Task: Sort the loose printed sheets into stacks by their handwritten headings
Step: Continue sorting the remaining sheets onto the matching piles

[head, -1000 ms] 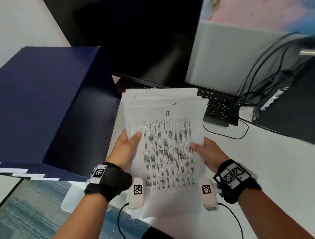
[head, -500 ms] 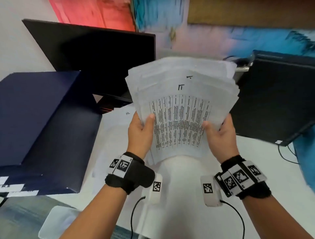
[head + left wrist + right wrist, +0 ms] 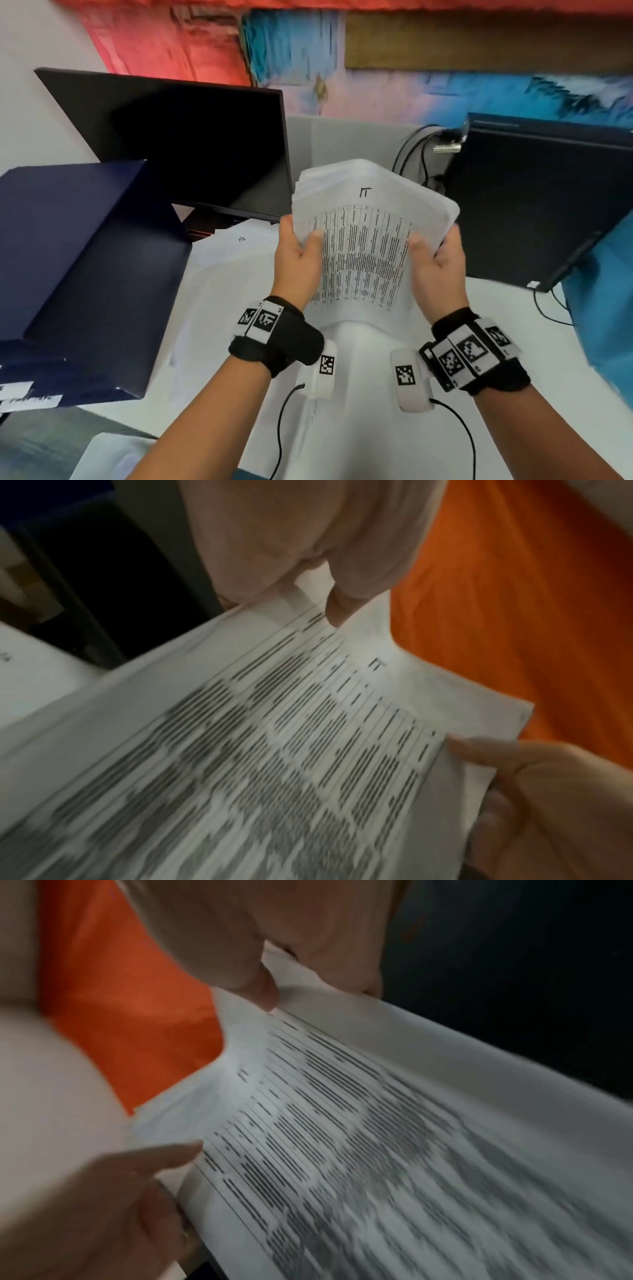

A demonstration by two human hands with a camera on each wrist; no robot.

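Note:
A thick stack of printed sheets (image 3: 370, 219) stands almost upright in the air above the desk, its top sheet a table of text with a handwritten heading (image 3: 365, 192). My left hand (image 3: 298, 253) grips the stack's left edge, thumb on the front. My right hand (image 3: 436, 255) grips the right edge the same way. The left wrist view shows the stack (image 3: 274, 750) and the left hand's thumb (image 3: 337, 607) on it. In the right wrist view my right hand's thumb (image 3: 263, 988) presses the stack (image 3: 377, 1137). One loose sheet (image 3: 239, 260) with a handwritten mark lies flat on the desk.
A dark blue box (image 3: 78, 267) fills the desk's left side. Behind it stands a black monitor (image 3: 191, 147). A black computer case (image 3: 534, 202) with cables (image 3: 414, 150) is at the right. The white desk (image 3: 513, 308) runs to the near edge.
Both hands have raised the stack from lying low over the keyboard to nearly upright in the air, and the fanned top edges have drawn together. My view has tilted upward.

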